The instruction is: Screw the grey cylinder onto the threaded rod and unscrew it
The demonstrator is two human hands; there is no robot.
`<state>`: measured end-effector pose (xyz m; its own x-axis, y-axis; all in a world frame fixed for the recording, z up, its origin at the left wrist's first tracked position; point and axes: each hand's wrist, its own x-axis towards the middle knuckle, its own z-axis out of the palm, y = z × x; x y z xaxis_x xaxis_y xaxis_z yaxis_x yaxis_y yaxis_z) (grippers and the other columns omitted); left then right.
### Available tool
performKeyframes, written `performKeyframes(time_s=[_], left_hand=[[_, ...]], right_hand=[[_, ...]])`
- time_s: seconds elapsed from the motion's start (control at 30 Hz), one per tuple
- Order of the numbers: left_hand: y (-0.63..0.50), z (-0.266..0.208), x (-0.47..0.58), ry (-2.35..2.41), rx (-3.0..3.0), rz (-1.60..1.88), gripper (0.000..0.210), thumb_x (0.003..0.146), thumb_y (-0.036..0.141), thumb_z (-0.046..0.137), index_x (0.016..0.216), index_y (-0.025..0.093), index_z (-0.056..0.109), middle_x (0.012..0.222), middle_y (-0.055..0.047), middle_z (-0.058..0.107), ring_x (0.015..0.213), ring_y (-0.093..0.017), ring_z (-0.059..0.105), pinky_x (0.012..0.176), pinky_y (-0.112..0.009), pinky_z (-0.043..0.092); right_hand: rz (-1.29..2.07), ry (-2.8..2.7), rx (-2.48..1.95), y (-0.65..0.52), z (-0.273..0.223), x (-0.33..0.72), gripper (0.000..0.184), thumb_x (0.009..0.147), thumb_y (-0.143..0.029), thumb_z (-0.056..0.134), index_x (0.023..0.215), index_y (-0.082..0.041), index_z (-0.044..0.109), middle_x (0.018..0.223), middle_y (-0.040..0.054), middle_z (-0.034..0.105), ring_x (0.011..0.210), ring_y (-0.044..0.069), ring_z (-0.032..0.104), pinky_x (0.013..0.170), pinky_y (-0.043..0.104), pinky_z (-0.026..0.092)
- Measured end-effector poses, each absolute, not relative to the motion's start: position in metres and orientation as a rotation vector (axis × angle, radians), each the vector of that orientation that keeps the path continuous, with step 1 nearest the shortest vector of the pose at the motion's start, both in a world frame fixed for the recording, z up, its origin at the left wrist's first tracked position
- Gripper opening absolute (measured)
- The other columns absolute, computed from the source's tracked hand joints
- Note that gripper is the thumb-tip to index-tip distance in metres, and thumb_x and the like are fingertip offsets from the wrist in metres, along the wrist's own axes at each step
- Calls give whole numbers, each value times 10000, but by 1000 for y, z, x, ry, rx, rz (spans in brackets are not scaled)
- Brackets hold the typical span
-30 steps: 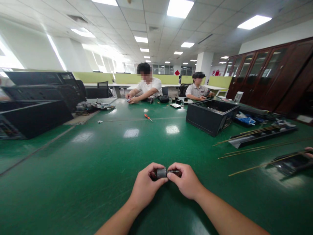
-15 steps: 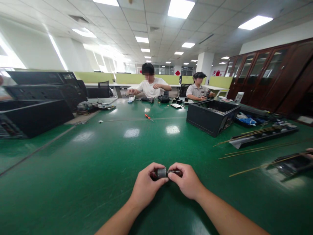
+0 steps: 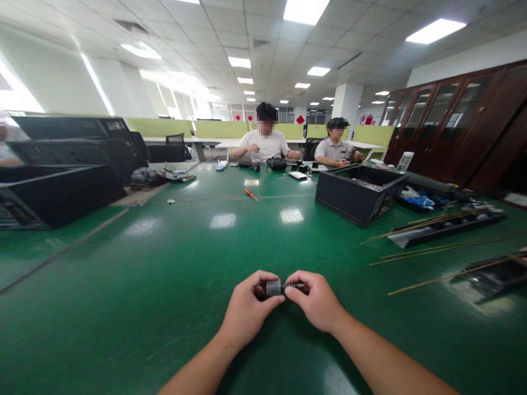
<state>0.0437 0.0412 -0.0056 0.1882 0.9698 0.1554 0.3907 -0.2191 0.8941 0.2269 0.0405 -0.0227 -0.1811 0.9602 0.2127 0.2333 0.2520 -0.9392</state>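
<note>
Between my two hands is a motor rotor (image 3: 273, 288), with a grey cylindrical body, dark reddish parts at its left end and a thin shaft on the right. My left hand (image 3: 250, 310) is closed around the body, thumb below and fingers above. The shaft side is pinched by my right hand (image 3: 315, 302), its thumb and fingertips close to the body. Fingers cover both ends of the rotor. It is held low over the green table (image 3: 197, 307), close to me.
An orange screwdriver (image 3: 250, 194) lies mid-table. An open black computer case (image 3: 349, 197) stands right, near thin rods (image 3: 428, 285) and a metal channel (image 3: 444, 229). More cases (image 3: 74, 192) and circuit boards (image 3: 173, 175) are left. Two people (image 3: 265, 140) sit across the table.
My hands keep their grip on the rotor with hardly any movement. Across the table, the person in white has shifted to the right and changed arm position.
</note>
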Motion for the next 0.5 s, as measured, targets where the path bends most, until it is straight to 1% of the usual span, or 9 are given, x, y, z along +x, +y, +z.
performKeyframes(time_s=[0.5], left_hand=[[40, -6, 43, 1306, 1692, 1016, 310, 677, 256, 751, 974, 193, 686, 858, -21, 705, 725, -195, 626, 699, -310, 474]], right_hand=[[997, -1617, -1130, 38, -21, 227, 85, 811, -221, 622, 811, -175, 693, 705, -5, 627, 645, 141, 548, 619, 240, 418]])
